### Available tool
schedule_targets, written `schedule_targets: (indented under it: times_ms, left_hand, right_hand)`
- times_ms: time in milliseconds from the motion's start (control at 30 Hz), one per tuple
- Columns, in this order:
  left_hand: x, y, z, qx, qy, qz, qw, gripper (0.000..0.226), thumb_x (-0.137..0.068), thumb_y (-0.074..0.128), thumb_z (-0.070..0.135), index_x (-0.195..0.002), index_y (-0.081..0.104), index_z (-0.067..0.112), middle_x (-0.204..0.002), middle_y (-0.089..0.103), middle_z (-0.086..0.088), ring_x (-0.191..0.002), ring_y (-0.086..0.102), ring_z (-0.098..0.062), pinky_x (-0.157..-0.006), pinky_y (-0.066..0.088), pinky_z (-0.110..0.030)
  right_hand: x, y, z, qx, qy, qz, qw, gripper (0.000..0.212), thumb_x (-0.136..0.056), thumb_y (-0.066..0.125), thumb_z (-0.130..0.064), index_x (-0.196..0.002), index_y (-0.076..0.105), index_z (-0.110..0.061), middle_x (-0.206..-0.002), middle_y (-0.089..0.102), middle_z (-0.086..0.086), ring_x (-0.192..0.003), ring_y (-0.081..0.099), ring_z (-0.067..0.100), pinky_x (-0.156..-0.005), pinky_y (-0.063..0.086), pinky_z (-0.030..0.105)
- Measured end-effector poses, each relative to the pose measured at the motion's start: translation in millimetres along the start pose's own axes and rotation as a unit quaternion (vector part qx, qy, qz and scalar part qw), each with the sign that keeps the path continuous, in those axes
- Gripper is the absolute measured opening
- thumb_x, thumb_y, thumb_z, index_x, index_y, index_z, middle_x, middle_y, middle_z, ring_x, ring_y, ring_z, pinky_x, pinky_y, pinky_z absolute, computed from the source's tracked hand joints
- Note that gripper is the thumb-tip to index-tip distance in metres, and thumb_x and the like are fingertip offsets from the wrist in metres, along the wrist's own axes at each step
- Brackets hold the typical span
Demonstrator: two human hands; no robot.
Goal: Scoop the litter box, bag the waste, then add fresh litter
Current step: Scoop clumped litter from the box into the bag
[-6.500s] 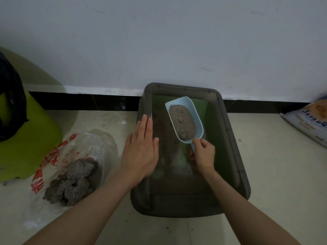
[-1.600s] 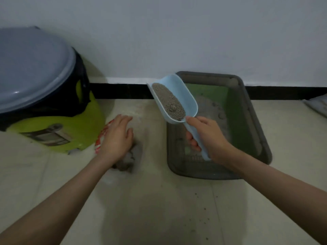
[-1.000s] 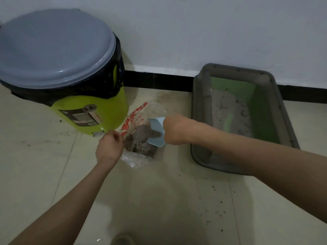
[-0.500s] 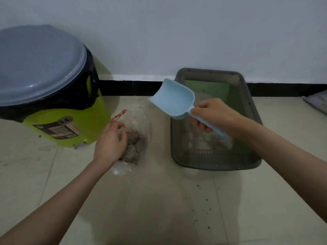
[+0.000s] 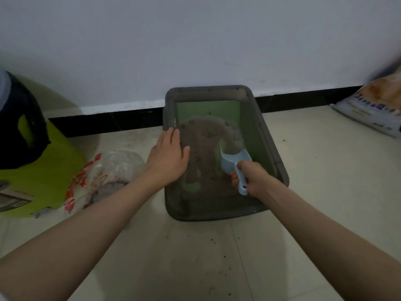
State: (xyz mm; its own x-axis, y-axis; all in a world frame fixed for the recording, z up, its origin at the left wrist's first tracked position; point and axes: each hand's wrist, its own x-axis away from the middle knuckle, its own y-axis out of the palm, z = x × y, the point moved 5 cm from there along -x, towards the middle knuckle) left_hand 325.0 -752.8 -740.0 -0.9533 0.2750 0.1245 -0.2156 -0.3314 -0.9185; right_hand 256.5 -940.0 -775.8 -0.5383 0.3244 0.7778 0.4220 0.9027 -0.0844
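A dark grey litter box (image 5: 269,135) with a green inner floor stands against the wall, with a thin layer of grey litter (image 5: 206,140) inside. My right hand (image 5: 252,178) grips the handle of a light blue scoop (image 5: 235,158), whose bowl is down in the litter at the box's right side. My left hand (image 5: 168,158) lies flat, fingers apart, on the box's left rim. A clear plastic bag (image 5: 104,179) with red print lies on the floor left of the box, holding grey clumps of waste.
A lime-green bin (image 5: 39,168) with a black liner stands at the far left. A white sack of fresh litter (image 5: 373,109) leans by the wall at the far right. Spilled grains dot the tiled floor (image 5: 217,253) in front of the box.
My right hand tipped the scoop's load into the bag, then brought the empty scoop back down into the box. My left hand let go of the bag and moved onto the box's left rim.
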Motion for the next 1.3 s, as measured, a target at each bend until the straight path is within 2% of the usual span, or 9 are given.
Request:
schedule_targets:
  times_ms: [267, 400, 533, 633, 767, 800, 900, 1033, 1300]
  left_hand:
    - [-16, 23, 0, -0.014, -0.012, 0.062, 0.998, 0.057, -0.099, 0.03, 0.029, -0.146, 0.011, 0.005, -0.156, -0.003, -0.011, -0.144, -0.002, -0.029, -0.117, 0.012, -0.042]
    - [-16, 24, 0, 0.009, -0.003, 0.08, 0.997, 0.053, -0.099, 0.031, 0.026, -0.145, 0.018, 0.005, -0.156, 0.001, -0.012, -0.144, 0.0, -0.029, -0.116, 0.014, -0.042]
    - [-16, 23, -2, 0.024, 0.005, 0.088, 0.996, 0.051, -0.099, 0.031, 0.024, -0.144, 0.022, 0.004, -0.156, 0.002, -0.013, -0.144, 0.001, -0.03, -0.116, 0.013, -0.042]
    - [-15, 22, -4, 0.03, 0.005, 0.087, 0.996, 0.049, -0.099, 0.03, 0.023, -0.143, 0.024, 0.003, -0.156, 0.001, -0.014, -0.144, 0.001, -0.031, -0.117, 0.013, -0.042]
    - [-16, 23, -6, 0.037, 0.0, 0.081, 0.996, 0.049, -0.099, 0.029, 0.024, -0.143, 0.024, 0.004, -0.156, -0.002, -0.012, -0.144, -0.002, -0.029, -0.117, 0.012, -0.043]
    - [-16, 23, -6, 0.038, 0.0, 0.082, 0.996, 0.048, -0.099, 0.029, 0.024, -0.143, 0.024, 0.004, -0.156, -0.002, -0.011, -0.144, -0.002, -0.029, -0.117, 0.013, -0.043]
    - [-16, 23, -6, 0.045, -0.003, 0.082, 0.996, 0.047, -0.099, 0.029, 0.024, -0.143, 0.026, 0.005, -0.157, -0.002, -0.009, -0.144, -0.002, -0.027, -0.116, 0.015, -0.044]
    - [-15, 23, -4, 0.058, -0.004, 0.078, 0.995, 0.046, -0.1, 0.028, 0.024, -0.142, 0.027, 0.007, -0.157, -0.003, -0.007, -0.144, -0.004, -0.025, -0.116, 0.014, -0.043]
    - [-15, 21, -4, 0.081, 0.01, 0.084, 0.993, 0.045, -0.099, 0.029, 0.023, -0.141, 0.031, 0.006, -0.156, 0.0, -0.011, -0.144, -0.003, -0.028, -0.116, 0.013, -0.042]
  right_hand:
    - [-6, 3, 12, -0.013, 0.033, 0.019, 0.999, 0.014, -0.097, 0.035, -0.005, -0.097, 0.048, 0.0, -0.069, 0.044, 0.01, -0.056, 0.039, 0.016, -0.049, 0.033, 0.025]
    - [12, -25, -7, 0.182, -0.019, 0.027, 0.983, 0.029, -0.098, 0.038, -0.011, -0.072, 0.049, -0.003, -0.065, 0.049, 0.012, -0.052, 0.042, 0.018, -0.045, 0.038, 0.023]
    - [26, -28, -41, 0.609, -0.099, 0.065, 0.785, 0.019, -0.095, 0.048, -0.021, -0.095, 0.058, -0.004, -0.095, 0.06, 0.017, -0.08, 0.06, 0.027, -0.069, 0.048, 0.032]
    - [29, -7, -55, 0.77, -0.137, 0.087, 0.618, 0.034, -0.094, 0.05, -0.023, -0.124, 0.053, -0.007, -0.123, 0.056, 0.014, -0.111, 0.056, 0.029, -0.086, 0.046, 0.033]
    - [21, 16, -75, 0.85, -0.132, 0.093, 0.502, 0.034, -0.093, 0.052, -0.028, -0.122, 0.054, -0.01, -0.094, 0.051, 0.007, -0.091, 0.056, 0.025, -0.076, 0.042, 0.033]
    - [17, 19, -82, 0.848, -0.116, 0.09, 0.509, 0.033, -0.093, 0.051, -0.026, -0.122, 0.052, -0.008, -0.091, 0.049, 0.007, -0.09, 0.058, 0.024, -0.078, 0.044, 0.032]
    - [0, 21, -90, 0.776, 0.032, 0.034, 0.629, 0.016, -0.097, 0.041, -0.012, -0.102, 0.05, 0.001, -0.081, 0.049, 0.014, -0.065, 0.056, 0.019, -0.072, 0.049, 0.025]
    - [-15, 7, -61, 0.696, 0.229, -0.092, 0.674, 0.028, -0.098, 0.032, -0.011, -0.075, 0.047, -0.006, -0.052, 0.049, 0.005, -0.037, 0.045, 0.01, -0.038, 0.039, 0.014]
    - [-9, -33, -35, 0.35, 0.233, -0.047, 0.906, 0.033, -0.101, 0.025, -0.018, -0.083, 0.047, -0.002, -0.047, 0.045, 0.005, -0.028, 0.038, 0.007, -0.028, 0.033, 0.013]
